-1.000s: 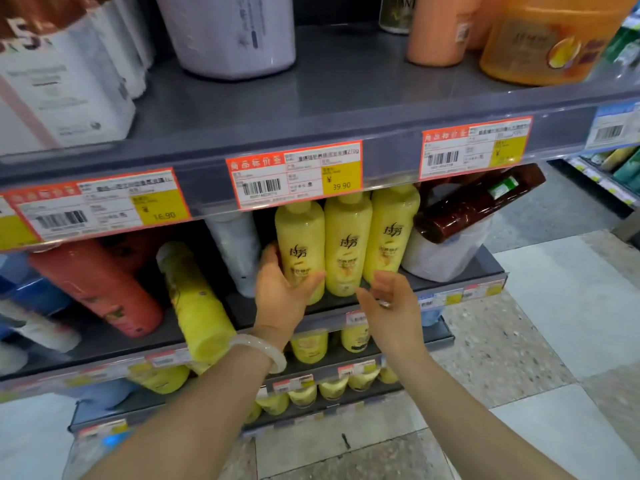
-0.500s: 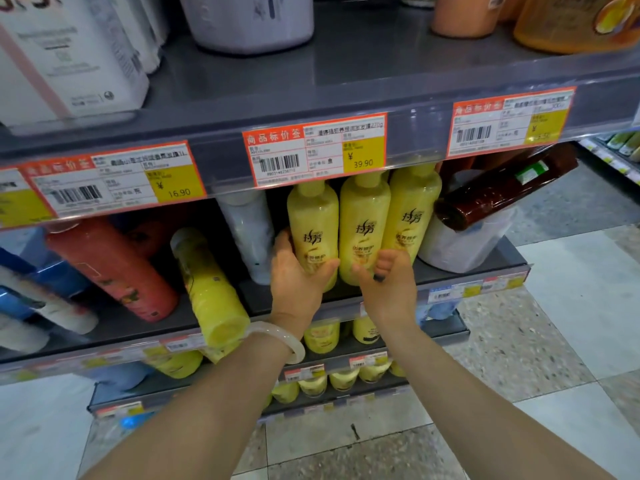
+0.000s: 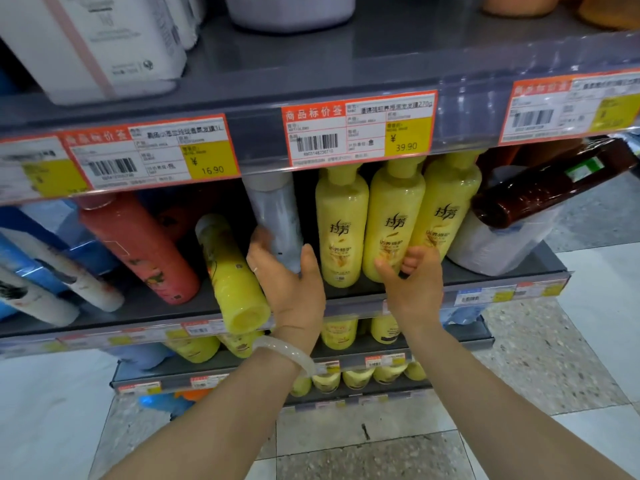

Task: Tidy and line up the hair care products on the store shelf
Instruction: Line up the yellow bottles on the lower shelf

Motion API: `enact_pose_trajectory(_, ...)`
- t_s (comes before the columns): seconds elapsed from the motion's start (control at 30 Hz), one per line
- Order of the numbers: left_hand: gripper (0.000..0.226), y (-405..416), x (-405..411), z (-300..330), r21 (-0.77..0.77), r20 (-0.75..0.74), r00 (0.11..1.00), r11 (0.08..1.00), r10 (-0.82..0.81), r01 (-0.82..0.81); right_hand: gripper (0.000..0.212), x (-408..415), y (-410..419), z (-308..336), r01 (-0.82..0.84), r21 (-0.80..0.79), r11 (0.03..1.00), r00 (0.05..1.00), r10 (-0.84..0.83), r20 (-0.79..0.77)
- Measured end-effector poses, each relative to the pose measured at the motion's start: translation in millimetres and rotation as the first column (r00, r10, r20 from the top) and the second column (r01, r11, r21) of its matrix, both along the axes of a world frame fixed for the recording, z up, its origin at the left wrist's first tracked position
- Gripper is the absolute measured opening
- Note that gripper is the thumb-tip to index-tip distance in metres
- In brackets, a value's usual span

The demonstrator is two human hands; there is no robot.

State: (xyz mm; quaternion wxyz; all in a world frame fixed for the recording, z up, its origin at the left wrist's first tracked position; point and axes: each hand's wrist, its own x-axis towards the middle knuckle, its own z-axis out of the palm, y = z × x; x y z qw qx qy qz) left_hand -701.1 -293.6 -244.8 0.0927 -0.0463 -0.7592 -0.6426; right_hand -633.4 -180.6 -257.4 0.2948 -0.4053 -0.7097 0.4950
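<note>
Here, what I see from the head camera:
Shelf: the grey middle shelf (image 3: 346, 296) carries the hair care bottles; its front edge runs just past both wrists.
Upright yellow bottles: three stand side by side toward the right end of the shelf, left (image 3: 341, 223), middle (image 3: 394, 216) and right (image 3: 446, 209), touching one another, labels facing me.
Right hand: my right hand (image 3: 412, 285) is clamped round the base of the middle bottle, thumb on its front, fingers curled in between it and the right bottle.
Left hand: my left hand (image 3: 291, 282) is spread, nothing clamped; thumb up beside the left bottle, fingers blurred against a pale grey-white bottle (image 3: 273, 216) behind it.
Fallen yellow bottle: one (image 3: 232, 275) lies tipped, its base poking past the front edge, just left of my left hand; contact I cannot tell.
Others: a red bottle (image 3: 138, 244) leans left of it; a brown bottle (image 3: 550, 188) lies on a white tub (image 3: 498, 244) at the right end.
Wrist: a pale bangle (image 3: 287, 355) on the left.
</note>
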Motion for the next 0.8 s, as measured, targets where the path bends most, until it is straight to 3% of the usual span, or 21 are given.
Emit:
enact_pose_trajectory(0.1, 0.073, -1, -19, 5, 0.002, 0.047, 0.998, 0.999, 0.047, -0.048, 0.037, 2, 0, -3, -0.015, -0.005, 1.0, 0.999, 0.015, -0.028)
enact_pose_trajectory(0.2, 0.08, -3, -45, 2, -0.11, 0.085, 0.995, 0.993, 0.049, -0.039, 0.038, 10, -2, -7, 0.012, -0.032, 0.999, 1.0, -0.013, -0.026)
enact_pose_trajectory(0.37, 0.061, -7, -57, -1, -0.225, 0.096, 0.995, 0.974, -0.001, 0.022, 0.027, 22, -14, -11, -0.004, -0.003, 1.0, 0.999, 0.003, -0.049)
enact_pose_trajectory(0.57, 0.062, -12, -49, -1, -0.239, 0.098, 0.995, 0.97, -0.019, 0.042, 0.03, 20, -50, -7, -0.245, 0.024, 0.969, 0.968, 0.246, -0.043)
enact_pose_trajectory(0.7, 0.078, -13, -40, 16, -0.333, 0.099, 0.995, 0.941, -0.034, 0.065, 0.027, 12, -68, -3, -0.375, 0.042, 0.926, 0.927, 0.375, 0.01)
enact_pose_trajectory(0.8, 0.064, -41, -14, 28, -0.293, 0.024, 1.0, 0.956, 0.003, 0.004, 0.021, 7, -81, 0, -0.449, -0.016, 0.893, 0.893, 0.449, 0.037)
